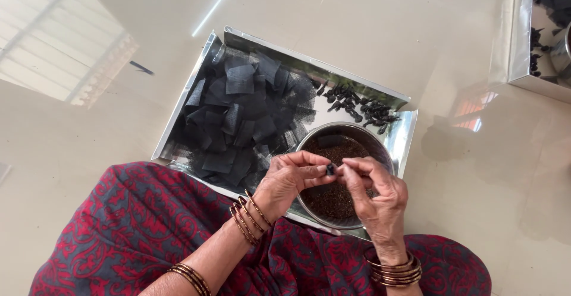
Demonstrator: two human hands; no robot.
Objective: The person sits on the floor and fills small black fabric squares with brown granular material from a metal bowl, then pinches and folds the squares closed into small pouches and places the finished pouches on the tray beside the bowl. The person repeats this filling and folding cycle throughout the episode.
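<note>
Small black bundle [330, 169] pinched between fingertips of left hand [289, 180] and right hand [375, 196], both curled above steel bowl [380, 147].

Glossy cream floor, lit from a window you cannot see directly.

You are looking down at a polished beige floor [416, 22] that carries everything in view. Near its upper left corner the tiles mirror a bright window reflection [59, 40], barred like a grille, and a thin streak of light [215, 6] runs toward the top edge. A small dark mark [141, 68] lies beside that reflection. At the right, a reddish glint [473, 109] shows on the shine.
</note>
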